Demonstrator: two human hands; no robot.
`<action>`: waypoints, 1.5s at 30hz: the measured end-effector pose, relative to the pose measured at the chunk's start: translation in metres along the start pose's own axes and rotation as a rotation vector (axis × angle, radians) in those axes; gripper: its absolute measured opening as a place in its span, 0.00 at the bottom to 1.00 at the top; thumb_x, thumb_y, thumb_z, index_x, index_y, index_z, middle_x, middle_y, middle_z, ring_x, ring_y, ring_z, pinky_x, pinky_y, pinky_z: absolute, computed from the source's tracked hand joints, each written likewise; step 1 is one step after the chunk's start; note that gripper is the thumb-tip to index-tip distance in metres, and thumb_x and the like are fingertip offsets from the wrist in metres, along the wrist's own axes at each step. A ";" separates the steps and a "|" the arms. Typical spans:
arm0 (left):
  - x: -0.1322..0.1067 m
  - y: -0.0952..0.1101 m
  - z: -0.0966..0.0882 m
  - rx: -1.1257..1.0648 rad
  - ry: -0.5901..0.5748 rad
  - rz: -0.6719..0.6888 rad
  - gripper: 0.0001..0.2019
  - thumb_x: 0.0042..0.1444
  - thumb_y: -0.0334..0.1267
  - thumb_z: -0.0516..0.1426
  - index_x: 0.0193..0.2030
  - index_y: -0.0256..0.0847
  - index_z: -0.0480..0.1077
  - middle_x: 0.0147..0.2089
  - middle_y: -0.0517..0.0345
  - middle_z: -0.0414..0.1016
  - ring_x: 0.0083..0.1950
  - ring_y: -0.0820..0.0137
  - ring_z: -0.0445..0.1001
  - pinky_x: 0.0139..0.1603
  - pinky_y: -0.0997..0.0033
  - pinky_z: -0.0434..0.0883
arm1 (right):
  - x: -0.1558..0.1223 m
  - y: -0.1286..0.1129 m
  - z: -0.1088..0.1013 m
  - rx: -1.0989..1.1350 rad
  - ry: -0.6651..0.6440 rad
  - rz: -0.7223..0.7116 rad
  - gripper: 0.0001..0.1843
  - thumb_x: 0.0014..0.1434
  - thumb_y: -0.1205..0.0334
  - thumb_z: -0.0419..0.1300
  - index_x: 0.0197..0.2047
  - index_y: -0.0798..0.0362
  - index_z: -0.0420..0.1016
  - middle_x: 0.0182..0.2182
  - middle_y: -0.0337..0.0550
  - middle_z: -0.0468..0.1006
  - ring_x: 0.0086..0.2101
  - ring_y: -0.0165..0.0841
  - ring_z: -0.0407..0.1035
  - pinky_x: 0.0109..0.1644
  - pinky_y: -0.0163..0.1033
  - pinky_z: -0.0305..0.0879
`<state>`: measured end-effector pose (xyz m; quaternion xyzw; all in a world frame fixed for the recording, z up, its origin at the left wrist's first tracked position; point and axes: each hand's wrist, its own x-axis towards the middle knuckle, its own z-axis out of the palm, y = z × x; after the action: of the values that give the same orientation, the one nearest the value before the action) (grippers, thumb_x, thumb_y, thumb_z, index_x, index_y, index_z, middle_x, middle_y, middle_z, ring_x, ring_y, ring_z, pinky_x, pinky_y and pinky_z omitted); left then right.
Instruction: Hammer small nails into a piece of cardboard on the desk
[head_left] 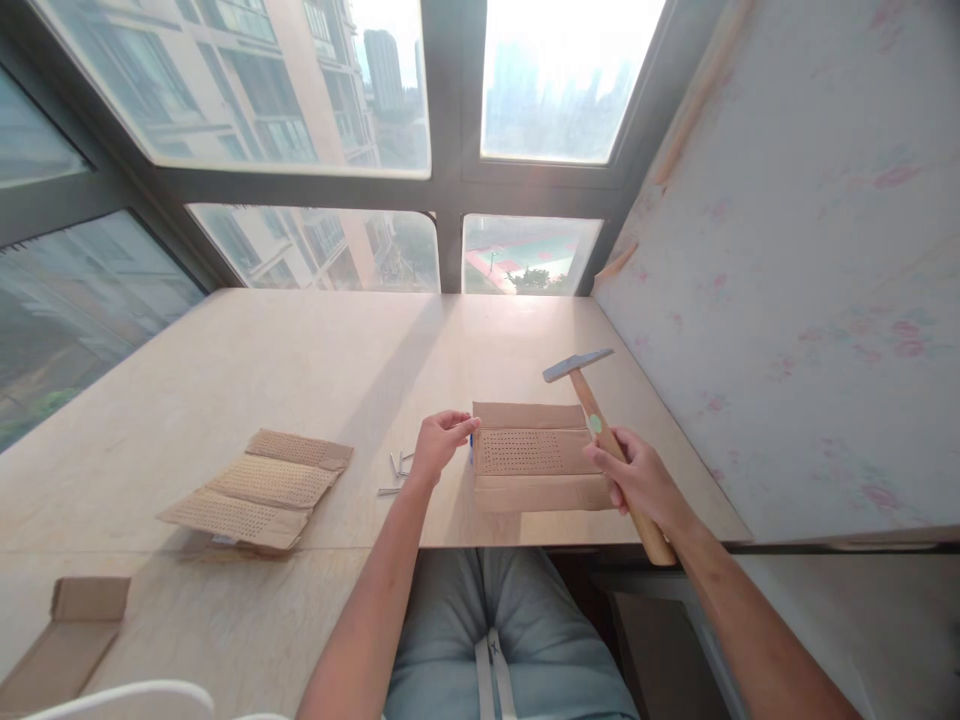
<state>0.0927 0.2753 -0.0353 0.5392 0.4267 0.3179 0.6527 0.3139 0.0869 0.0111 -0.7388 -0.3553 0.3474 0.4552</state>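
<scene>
My right hand (639,475) is wrapped around the wooden handle of a hammer (585,388), which tilts over the right end of a flattened cardboard piece (532,494). Its metal head points up and away from me. Rows of small holes cover much of the cardboard's middle panel, from the left toward the right. At the cardboard's upper left edge, the fingertips of my left hand (441,440) are pinched together. Whatever they hold is too small to make out; a bit of blue shows just below them. Several metal nails (397,468) lie on the table beside my left wrist.
Folded cardboard sheets (270,482) full of punched holes lie on the table (315,350) to the left. Another cardboard piece (67,645) and a white curved object (142,690) are at the lower left. Windows stand behind; a flowered wall (795,330) borders the right.
</scene>
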 end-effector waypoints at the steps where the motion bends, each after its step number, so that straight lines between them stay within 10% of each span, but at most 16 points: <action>1: -0.002 0.003 0.000 -0.005 -0.002 -0.016 0.20 0.38 0.50 0.68 0.32 0.34 0.76 0.37 0.50 0.78 0.40 0.66 0.76 0.38 0.69 0.73 | 0.005 0.002 -0.005 -0.018 0.034 0.021 0.21 0.54 0.48 0.62 0.44 0.55 0.67 0.18 0.30 0.67 0.11 0.25 0.59 0.09 0.30 0.56; 15: -0.025 0.006 0.009 0.141 -0.020 -0.031 0.17 0.40 0.49 0.67 0.29 0.36 0.74 0.29 0.53 0.76 0.30 0.69 0.73 0.25 0.75 0.66 | 0.031 0.016 -0.007 0.057 -0.077 0.179 0.18 0.49 0.54 0.65 0.35 0.52 0.63 0.12 0.27 0.62 0.10 0.24 0.54 0.11 0.29 0.52; 32: 0.019 0.006 0.014 0.394 -0.005 0.432 0.10 0.49 0.46 0.64 0.31 0.41 0.79 0.52 0.45 0.75 0.53 0.60 0.73 0.43 0.65 0.73 | 0.043 0.023 -0.012 -0.016 -0.117 0.254 0.11 0.51 0.61 0.62 0.34 0.54 0.63 0.09 0.28 0.63 0.10 0.24 0.54 0.12 0.28 0.51; 45: 0.023 0.011 0.017 0.472 -0.092 0.541 0.06 0.52 0.42 0.64 0.30 0.43 0.78 0.43 0.49 0.78 0.48 0.61 0.74 0.51 0.58 0.70 | 0.050 0.014 -0.024 -0.083 -0.199 0.242 0.17 0.50 0.57 0.63 0.39 0.56 0.65 0.10 0.29 0.65 0.10 0.24 0.55 0.12 0.29 0.49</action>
<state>0.1184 0.2902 -0.0287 0.7824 0.3003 0.3473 0.4208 0.3620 0.1146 -0.0032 -0.7565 -0.3209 0.4562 0.3415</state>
